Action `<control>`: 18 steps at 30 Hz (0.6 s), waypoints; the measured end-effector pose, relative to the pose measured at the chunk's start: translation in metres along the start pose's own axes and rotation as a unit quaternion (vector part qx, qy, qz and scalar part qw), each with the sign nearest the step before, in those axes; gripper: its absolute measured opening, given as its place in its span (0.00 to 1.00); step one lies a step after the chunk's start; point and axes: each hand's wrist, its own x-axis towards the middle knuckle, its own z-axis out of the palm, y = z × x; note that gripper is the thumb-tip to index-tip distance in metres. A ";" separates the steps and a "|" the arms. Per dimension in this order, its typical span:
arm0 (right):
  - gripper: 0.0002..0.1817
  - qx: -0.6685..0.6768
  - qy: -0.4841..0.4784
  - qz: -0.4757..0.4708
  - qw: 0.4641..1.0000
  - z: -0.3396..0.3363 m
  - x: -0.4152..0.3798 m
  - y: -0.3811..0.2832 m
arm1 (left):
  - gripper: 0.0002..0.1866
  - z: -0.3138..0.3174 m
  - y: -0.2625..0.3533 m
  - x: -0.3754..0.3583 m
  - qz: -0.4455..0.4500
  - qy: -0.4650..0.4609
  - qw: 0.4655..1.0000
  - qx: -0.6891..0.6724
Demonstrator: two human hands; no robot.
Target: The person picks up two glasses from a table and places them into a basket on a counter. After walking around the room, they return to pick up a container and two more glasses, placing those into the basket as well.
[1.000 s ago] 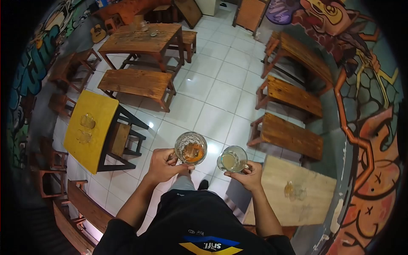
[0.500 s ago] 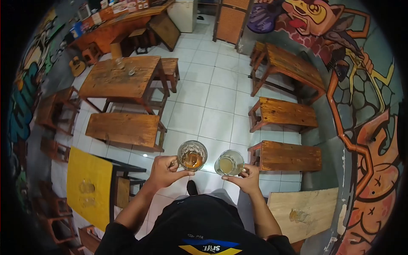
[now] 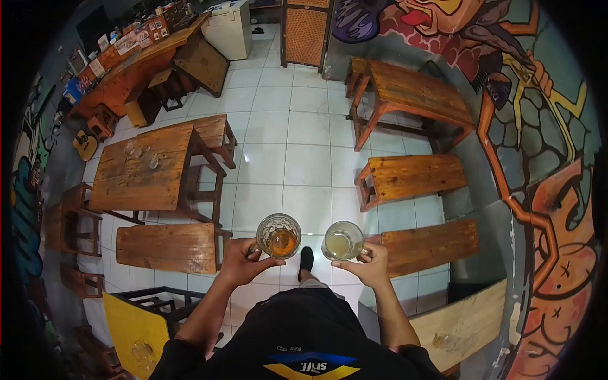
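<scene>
Two glass mugs stand upright in front of the person's chest, mouths up toward the camera, so each long axis runs straight up and down. The left mug (image 3: 278, 235) is dimpled glass with amber drink low in it; its handle is turned to the left, into the left hand (image 3: 242, 259), whose fingers are curled tight around it. The right mug (image 3: 342, 240) is smoother, holds a pale yellowish drink, and sits just beside the first without touching it. The right hand (image 3: 369, 265) wraps its right side, fingers closed on the glass.

Below the mugs a dark shoe (image 3: 306, 258) shows on the white tiled floor (image 3: 297, 158). A broad open aisle of tiles runs from the mugs to the far end. On the left, a wooden bench (image 3: 166, 247) lies near, its end close to the left hand, with a wooden table (image 3: 142, 168) beyond it. On the right, another bench (image 3: 430, 244) ends just beside the right hand, a second bench (image 3: 411, 176) and a table (image 3: 411, 92) farther on. A yellow table (image 3: 136, 329) sits at near left.
</scene>
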 end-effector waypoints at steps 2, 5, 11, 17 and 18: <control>0.17 -0.021 -0.020 0.002 1.000 -0.010 0.036 -0.002 | 0.22 -0.002 0.002 0.032 -0.019 0.016 1.000 -0.015; 0.16 -0.019 -0.060 -0.008 0.998 -0.016 0.090 0.017 | 0.20 -0.008 0.001 0.074 -0.028 0.028 0.999 0.001; 0.15 -0.019 -0.116 -0.005 0.993 -0.006 0.188 -0.028 | 0.17 -0.038 0.008 0.132 -0.009 0.087 0.996 -0.002; 0.16 0.010 -0.112 -0.012 0.994 0.031 0.274 0.009 | 0.22 -0.077 -0.032 0.197 -0.059 0.113 0.991 -0.037; 0.16 0.005 -0.101 -0.007 0.995 0.039 0.289 0.003 | 0.23 -0.088 -0.030 0.213 -0.046 0.110 0.993 -0.010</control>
